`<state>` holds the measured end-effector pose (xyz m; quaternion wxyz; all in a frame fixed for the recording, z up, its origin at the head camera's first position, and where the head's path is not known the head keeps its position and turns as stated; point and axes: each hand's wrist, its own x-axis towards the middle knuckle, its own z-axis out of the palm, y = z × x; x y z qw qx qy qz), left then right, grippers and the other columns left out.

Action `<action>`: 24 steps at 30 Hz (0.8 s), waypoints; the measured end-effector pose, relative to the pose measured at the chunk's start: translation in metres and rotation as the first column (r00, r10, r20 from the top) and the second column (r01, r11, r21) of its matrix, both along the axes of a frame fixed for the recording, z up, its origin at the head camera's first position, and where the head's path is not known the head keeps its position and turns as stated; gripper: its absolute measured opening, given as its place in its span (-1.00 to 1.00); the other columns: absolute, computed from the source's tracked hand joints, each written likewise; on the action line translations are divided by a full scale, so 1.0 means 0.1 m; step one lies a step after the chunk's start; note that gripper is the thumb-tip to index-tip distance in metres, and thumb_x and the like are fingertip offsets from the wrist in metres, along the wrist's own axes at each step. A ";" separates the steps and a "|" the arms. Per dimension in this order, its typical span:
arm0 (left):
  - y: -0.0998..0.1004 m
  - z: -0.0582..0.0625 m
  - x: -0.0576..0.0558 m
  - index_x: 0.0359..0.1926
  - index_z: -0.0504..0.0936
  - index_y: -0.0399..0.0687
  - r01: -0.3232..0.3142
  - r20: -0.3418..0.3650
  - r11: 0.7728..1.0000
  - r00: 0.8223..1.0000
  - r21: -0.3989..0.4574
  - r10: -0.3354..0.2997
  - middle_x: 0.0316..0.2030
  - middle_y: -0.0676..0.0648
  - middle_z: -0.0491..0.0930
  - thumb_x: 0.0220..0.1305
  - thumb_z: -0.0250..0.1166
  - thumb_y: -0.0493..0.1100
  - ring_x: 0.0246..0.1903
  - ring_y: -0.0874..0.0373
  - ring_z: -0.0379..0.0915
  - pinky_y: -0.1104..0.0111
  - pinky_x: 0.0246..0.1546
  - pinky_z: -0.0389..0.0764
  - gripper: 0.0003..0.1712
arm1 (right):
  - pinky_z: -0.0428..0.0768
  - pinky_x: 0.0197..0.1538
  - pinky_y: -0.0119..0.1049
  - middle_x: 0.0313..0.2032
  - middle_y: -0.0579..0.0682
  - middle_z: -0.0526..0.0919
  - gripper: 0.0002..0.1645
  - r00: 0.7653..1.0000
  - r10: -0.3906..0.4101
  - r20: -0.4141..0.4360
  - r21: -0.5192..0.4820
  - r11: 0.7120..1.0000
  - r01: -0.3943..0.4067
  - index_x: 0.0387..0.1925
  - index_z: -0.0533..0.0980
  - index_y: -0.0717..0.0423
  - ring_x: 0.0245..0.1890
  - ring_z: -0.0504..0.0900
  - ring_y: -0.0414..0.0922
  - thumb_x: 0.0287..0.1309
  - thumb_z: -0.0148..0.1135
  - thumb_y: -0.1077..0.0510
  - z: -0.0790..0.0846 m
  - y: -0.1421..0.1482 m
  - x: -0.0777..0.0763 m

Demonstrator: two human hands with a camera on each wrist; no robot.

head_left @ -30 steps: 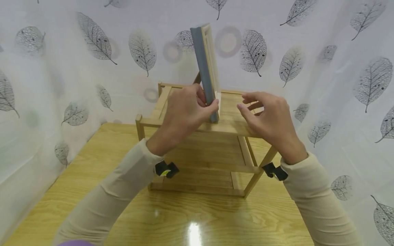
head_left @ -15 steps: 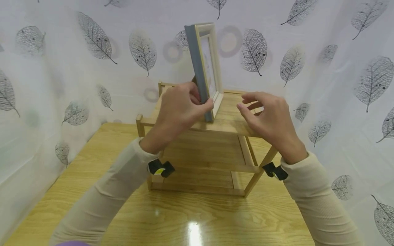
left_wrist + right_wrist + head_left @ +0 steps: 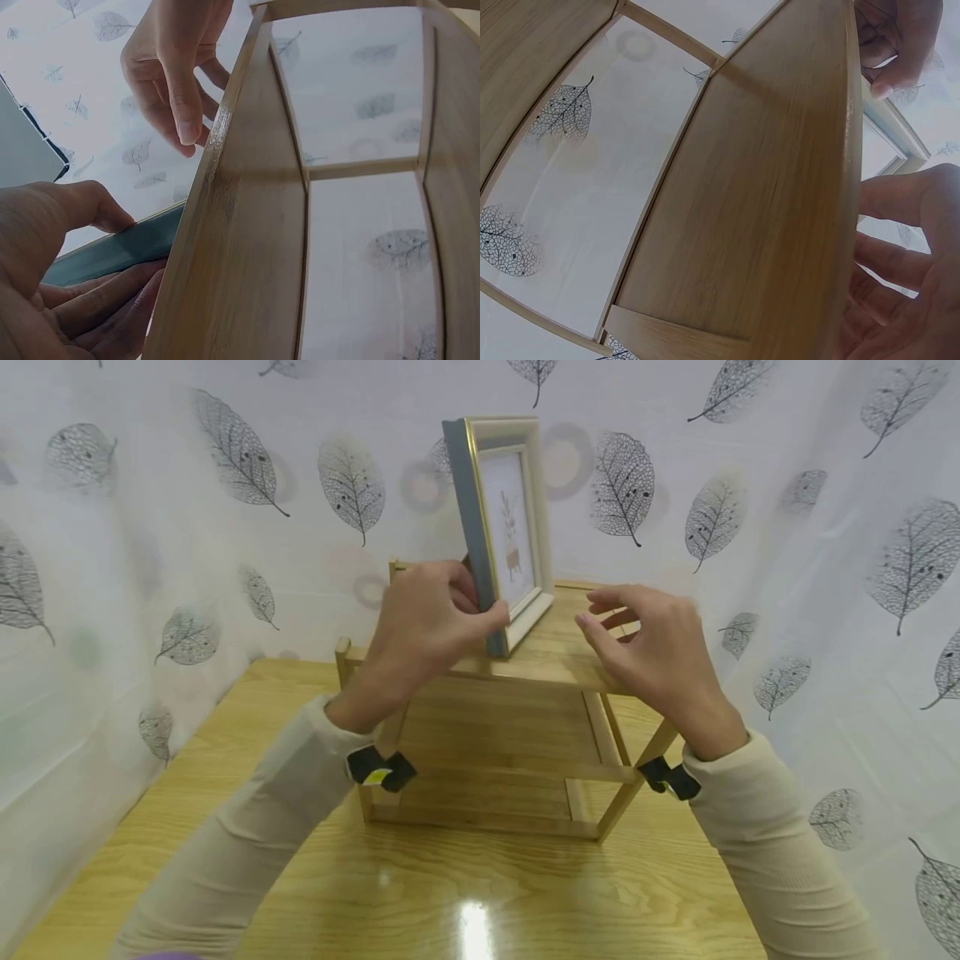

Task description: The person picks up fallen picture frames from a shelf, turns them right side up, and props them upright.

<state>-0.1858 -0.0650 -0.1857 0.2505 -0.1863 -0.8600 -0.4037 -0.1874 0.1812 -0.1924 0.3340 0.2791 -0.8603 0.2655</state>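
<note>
A picture frame point(image 3: 540, 510) with a cream front, gold inner line and blue-grey side stands upright on the top board of a wooden shelf rack point(image 3: 570, 664), angled to the right. It holds a print of a potted plant. My left hand point(image 3: 420, 631) pinches its lower left edge, thumb in front and fingers behind. In the left wrist view the thumb point(image 3: 94, 206) lies on the blue-grey side point(image 3: 127, 247). Over the right part of the top board is my right hand point(image 3: 656, 647), fingers loosely bent, holding nothing and apart from the frame.
The rack has lower boards point(image 3: 495, 718) and slanted legs point(image 3: 630, 785), and stands on a wood-grain table point(image 3: 480, 877). A white curtain with leaf prints point(image 3: 352, 485) hangs close behind and at both sides. Dark straps with cameras point(image 3: 378, 768) sit on both wrists.
My left hand has moved a little left and turned the picture frame, so its front, first nearly edge-on, now shows the print. The right hand has stayed in place.
</note>
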 end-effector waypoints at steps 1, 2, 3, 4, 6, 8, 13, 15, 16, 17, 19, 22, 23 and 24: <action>-0.01 0.00 0.00 -0.38 0.65 -0.15 0.002 0.007 1.000 1.000 0.003 -0.002 -0.49 0.00 0.70 0.20 0.43 -0.02 -0.54 0.26 0.62 0.35 -0.52 0.61 -0.73 | 0.49 -0.35 -0.78 -0.19 0.18 0.77 -0.75 1.000 -0.001 0.000 0.000 1.000 0.001 -0.09 0.68 0.32 -0.32 0.78 0.06 0.23 0.35 0.25 0.00 0.00 0.00; -0.02 0.01 0.01 -0.38 0.65 -0.15 0.004 0.013 1.000 1.000 0.005 -0.004 -0.49 0.00 0.70 0.20 0.43 -0.02 -0.54 0.25 0.62 0.34 -0.52 0.61 -0.73 | 0.49 -0.35 -0.78 -0.19 0.18 0.77 -0.75 1.000 -0.001 0.001 0.001 1.000 0.001 -0.09 0.68 0.33 -0.32 0.78 0.06 0.23 0.35 0.25 0.00 0.00 0.00; -0.02 0.01 0.01 -0.38 0.64 -0.15 0.006 0.019 1.000 1.000 0.004 -0.006 -0.48 0.00 0.71 0.20 0.42 -0.02 -0.53 0.25 0.63 0.33 -0.53 0.61 -0.72 | 0.49 -0.35 -0.78 -0.19 0.18 0.77 -0.75 1.000 -0.002 0.001 0.002 1.000 0.002 -0.09 0.68 0.33 -0.32 0.78 0.05 0.23 0.35 0.25 0.00 0.00 0.00; -0.03 0.01 0.01 -0.38 0.64 -0.15 0.006 0.024 1.000 1.000 0.004 -0.006 -0.48 -0.01 0.71 0.20 0.42 -0.02 -0.53 0.24 0.63 0.33 -0.53 0.62 -0.72 | 0.49 -0.35 -0.78 -0.19 0.18 0.77 -0.75 1.000 -0.003 0.002 0.003 1.000 0.003 -0.09 0.68 0.33 -0.32 0.78 0.05 0.23 0.35 0.26 0.00 0.00 0.00; -0.05 0.01 0.00 -0.38 0.64 -0.15 0.008 0.034 1.000 0.999 0.007 -0.008 -0.47 -0.01 0.71 0.20 0.42 -0.02 -0.52 0.24 0.63 0.32 -0.53 0.62 -0.72 | 0.50 -0.36 -0.77 -0.19 0.19 0.77 -0.75 1.000 -0.006 0.003 0.006 1.000 0.006 -0.09 0.68 0.34 -0.32 0.78 0.05 0.24 0.35 0.26 0.00 0.00 -0.01; -0.07 0.01 0.00 -0.37 0.64 -0.15 0.007 0.045 1.000 0.999 0.010 -0.008 -0.46 -0.01 0.71 0.20 0.42 -0.02 -0.51 0.23 0.64 0.32 -0.53 0.63 -0.72 | 0.50 -0.35 -0.76 -0.19 0.18 0.77 -0.75 1.000 -0.011 0.005 0.011 1.000 0.011 -0.09 0.67 0.34 -0.32 0.78 0.05 0.24 0.35 0.25 0.00 0.00 -0.01; -0.10 0.02 0.00 -0.37 0.64 -0.16 0.002 0.065 1.000 0.998 0.016 -0.003 -0.42 -0.03 0.72 0.21 0.40 -0.02 -0.47 0.21 0.65 0.32 -0.49 0.66 -0.72 | 0.52 -0.35 -0.74 -0.18 0.18 0.77 -0.74 1.000 -0.022 0.011 0.015 1.000 0.021 -0.09 0.67 0.34 -0.31 0.78 0.03 0.24 0.35 0.24 0.00 0.01 -0.02; -0.12 0.02 0.00 -0.36 0.65 -0.16 0.002 0.066 1.000 0.998 0.012 -0.003 -0.41 -0.04 0.72 0.21 0.40 -0.02 -0.46 0.20 0.66 0.32 -0.47 0.67 -0.72 | 0.55 -0.35 -0.71 -0.19 0.18 0.77 -0.73 1.000 -0.025 0.014 0.016 1.000 0.025 -0.09 0.67 0.34 -0.31 0.78 0.03 0.24 0.35 0.24 0.00 0.01 -0.02; -0.12 0.02 0.00 -0.36 0.65 -0.16 0.003 0.065 1.000 0.998 0.012 -0.004 -0.41 -0.05 0.72 0.21 0.39 -0.02 -0.46 0.19 0.66 0.32 -0.46 0.67 -0.73 | 0.59 -0.34 -0.66 -0.19 0.18 0.77 -0.73 0.999 -0.027 0.019 0.016 1.000 0.027 -0.08 0.67 0.34 -0.31 0.78 0.04 0.25 0.35 0.24 0.00 0.00 -0.02; -0.13 0.02 0.00 -0.36 0.66 -0.16 0.005 0.064 1.000 0.998 0.010 -0.005 -0.41 -0.05 0.72 0.21 0.39 -0.02 -0.46 0.19 0.66 0.32 -0.46 0.67 -0.73 | 0.64 -0.33 -0.59 -0.19 0.18 0.77 -0.72 0.999 -0.030 0.029 0.015 0.999 0.030 -0.06 0.66 0.35 -0.30 0.78 0.04 0.25 0.34 0.23 0.00 0.00 -0.02; -0.14 0.02 0.00 -0.36 0.66 -0.15 0.007 0.065 1.000 0.998 0.007 -0.007 -0.42 -0.04 0.72 0.22 0.38 -0.03 -0.46 0.19 0.66 0.32 -0.45 0.67 -0.74 | 0.72 -0.29 -0.41 -0.19 0.19 0.77 -0.69 0.998 -0.035 0.058 0.012 0.999 0.034 -0.01 0.64 0.35 -0.28 0.78 0.06 0.27 0.32 0.23 0.00 -0.01 -0.02; -0.14 0.03 0.00 -0.36 0.67 -0.15 0.011 0.065 1.000 0.998 0.001 -0.011 -0.43 -0.02 0.72 0.22 0.36 -0.05 -0.46 0.20 0.66 0.32 -0.45 0.67 -0.76 | 0.75 -0.21 -0.13 -0.17 0.22 0.76 -0.63 0.993 -0.042 0.115 0.003 0.999 0.042 0.08 0.60 0.34 -0.23 0.77 0.10 0.31 0.29 0.22 0.01 -0.01 0.00; -0.15 0.03 0.00 -0.35 0.67 -0.15 0.012 0.067 1.000 0.998 -0.003 -0.011 -0.43 -0.02 0.72 0.23 0.36 -0.05 -0.46 0.20 0.66 0.32 -0.44 0.67 -0.77 | 0.75 -0.20 -0.07 -0.15 0.23 0.75 -0.61 0.990 -0.043 0.131 0.002 0.999 0.044 0.11 0.58 0.34 -0.22 0.77 0.12 0.32 0.28 0.21 0.01 -0.02 0.00; -0.15 0.04 0.00 -0.34 0.68 -0.15 0.014 0.070 1.000 0.997 -0.005 -0.014 -0.42 -0.02 0.72 0.24 0.35 -0.05 -0.46 0.21 0.66 0.32 -0.44 0.68 -0.77 | 0.75 -0.18 -0.03 -0.14 0.24 0.75 -0.60 0.989 -0.045 0.142 0.002 0.999 0.045 0.13 0.57 0.34 -0.21 0.77 0.14 0.33 0.27 0.21 0.01 -0.01 0.00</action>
